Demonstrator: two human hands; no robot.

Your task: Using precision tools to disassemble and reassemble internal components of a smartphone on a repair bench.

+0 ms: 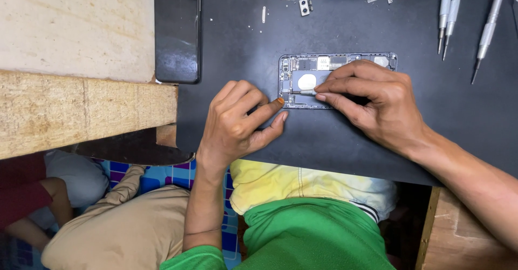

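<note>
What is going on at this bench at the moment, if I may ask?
A person is working on an opened phone lying on a dark mat. The right hand holds a slim metal tool to its insides, while the left hand steadies the frame's edge. Screwdrivers, small loose parts and a black phone lie nearby.

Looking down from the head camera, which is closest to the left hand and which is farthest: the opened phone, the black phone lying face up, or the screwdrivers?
From the left hand:
1. Opened phone, just right of its fingertips, touching.
2. Black phone, up and left on the mat's edge.
3. Screwdrivers, far right top corner.
</note>
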